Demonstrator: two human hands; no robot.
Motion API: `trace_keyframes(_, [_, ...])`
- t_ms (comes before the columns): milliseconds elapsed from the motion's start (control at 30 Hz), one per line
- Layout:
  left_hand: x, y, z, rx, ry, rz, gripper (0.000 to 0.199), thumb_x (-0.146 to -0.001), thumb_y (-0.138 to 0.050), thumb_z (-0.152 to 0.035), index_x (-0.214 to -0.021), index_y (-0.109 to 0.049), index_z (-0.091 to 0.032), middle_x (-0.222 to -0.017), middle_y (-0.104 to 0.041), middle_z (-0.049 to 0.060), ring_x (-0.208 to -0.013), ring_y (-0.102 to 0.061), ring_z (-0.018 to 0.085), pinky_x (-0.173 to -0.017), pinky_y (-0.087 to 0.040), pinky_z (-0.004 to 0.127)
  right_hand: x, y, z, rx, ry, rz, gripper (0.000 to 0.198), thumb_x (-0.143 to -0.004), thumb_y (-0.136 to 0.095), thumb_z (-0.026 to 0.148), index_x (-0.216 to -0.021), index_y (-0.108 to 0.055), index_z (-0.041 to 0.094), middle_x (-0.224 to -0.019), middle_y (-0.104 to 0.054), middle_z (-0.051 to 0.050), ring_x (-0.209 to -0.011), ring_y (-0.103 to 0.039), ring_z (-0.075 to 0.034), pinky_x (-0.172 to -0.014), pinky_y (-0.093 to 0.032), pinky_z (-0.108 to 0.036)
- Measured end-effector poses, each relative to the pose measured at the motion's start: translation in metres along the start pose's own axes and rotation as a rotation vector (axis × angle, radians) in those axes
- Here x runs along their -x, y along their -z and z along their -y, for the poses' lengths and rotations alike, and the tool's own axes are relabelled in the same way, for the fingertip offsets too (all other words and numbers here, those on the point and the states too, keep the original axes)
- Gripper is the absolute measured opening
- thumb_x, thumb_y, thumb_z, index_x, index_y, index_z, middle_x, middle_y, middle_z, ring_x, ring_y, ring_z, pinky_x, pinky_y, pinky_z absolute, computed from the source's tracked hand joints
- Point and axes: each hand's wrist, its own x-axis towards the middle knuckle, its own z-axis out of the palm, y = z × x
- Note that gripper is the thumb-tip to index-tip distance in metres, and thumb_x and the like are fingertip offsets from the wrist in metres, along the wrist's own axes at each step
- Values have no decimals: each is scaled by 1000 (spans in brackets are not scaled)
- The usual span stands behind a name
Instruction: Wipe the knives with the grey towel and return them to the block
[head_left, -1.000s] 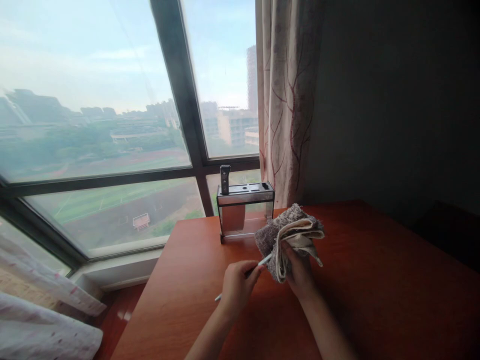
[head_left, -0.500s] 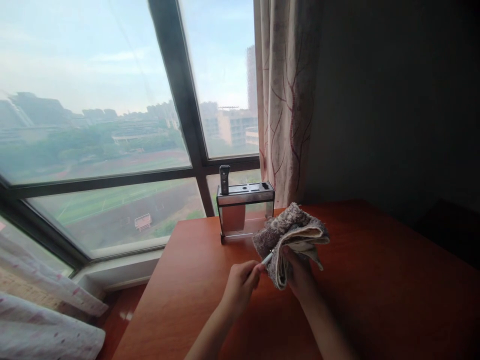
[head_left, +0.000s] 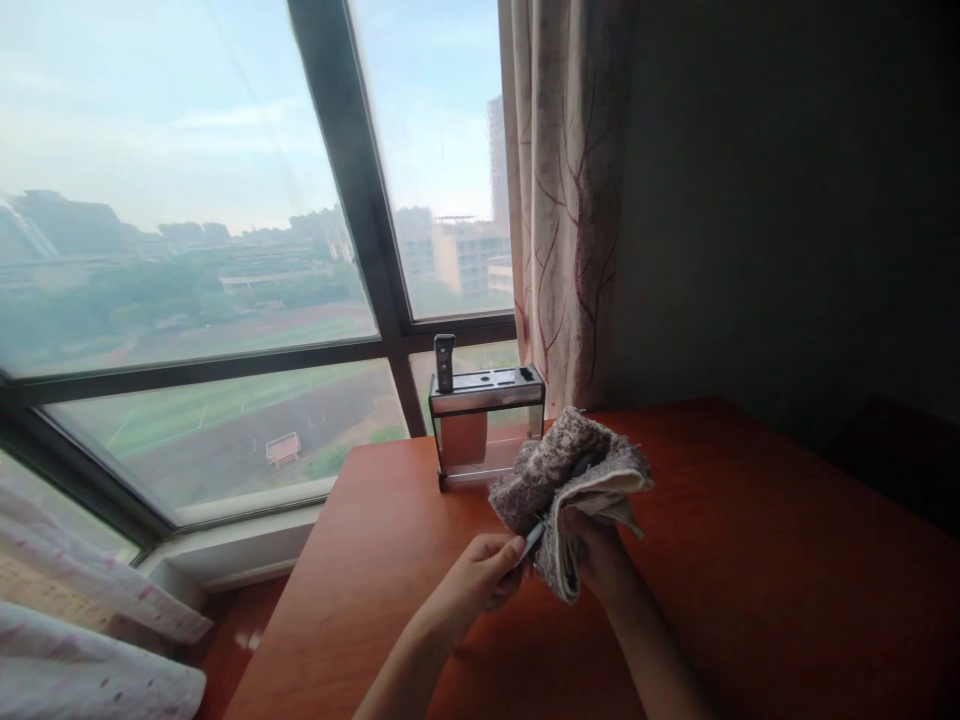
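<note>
Head view shows a grey, fuzzy cloth [head_left: 570, 480] bunched over the table [head_left: 750, 560], gripped from beneath by the right hand [head_left: 600, 560]. Since a second ago, the thin tool [head_left: 531, 541] has slid deeper into its folds. Left hand [head_left: 480, 580] fingers pinch that tool.

The cloth [head_left: 570, 480] hides most of the thin tool [head_left: 531, 540] and the right hand's [head_left: 604, 560] fingers.

Cloth [head_left: 570, 470] before knife holder [head_left: 486, 425]
</note>
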Motion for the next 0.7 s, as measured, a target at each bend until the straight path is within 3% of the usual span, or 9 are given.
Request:
trace_keyframes(133, [-9,-1,2,-227,-149,-201,55,-76,-55,-68,-61,-57,-16,-41,-35,-8,-38,-24,6,-40,-16,22,-2,-10,0,1,84,-67,39,-59,-86,29,-93,-68,26,-86,-73,2,-77,-67,-21,-67,-55,-31])
trace_keyframes(233, [-7,-1,1,-552,-282,-393,52,-85,-52,-59,-58,-60,-15,-47,-47,-3,-45,-38,10,-46,-26,22,-4,-13,-2,12,114,-130,43,-60,-86,29,-98,-67,26,-91,-73,2,-86,-67,-22,-72,-55,-33])
trace_keyframes(367, [1,2,1,-1052,-478,-635,37,-91,-50,-45,-76,-71,-19,-63,-61,2,-57,-52,14,-55,-34,23,-7,-13,-3,-8,124,-178,48,-60,-86,28,-103,-66,25,-100,-73,0,-93,-67,-22,-80,-56,-35])
trace_keyframes(467, [4,6,1,-1269,-562,-776,28,-92,-52,-41,-87,-72,-22,-72,-66,3,-58,-54,13,-57,-34,24,-9,-11,-2,-63,115,-181,51,-60,-86,29,-106,-65,28,-102,-73,1,-95,-67,-22,-81,-57,-36])
trace_keyframes(567, [5,5,-2,-1273,-563,-757,27,-92,-52,-40,-91,-71,-22,-76,-67,4,-64,-57,15,-60,-35,24,-11,-7,-2,-114,101,-159,47,-62,-85,31,-105,-65,29,-101,-73,3,-94,-68,-20,-82,-57,-34])
trace_keyframes(700, [6,0,-9,-966,-406,-432,41,-96,-40,-42,-86,-71,-17,-70,-67,5,-61,-55,15,-58,-38,24,-14,2,1,-187,38,-137,38,-63,-84,35,-96,-68,28,-93,-75,4,-86,-69,-20,-79,-57,-34])
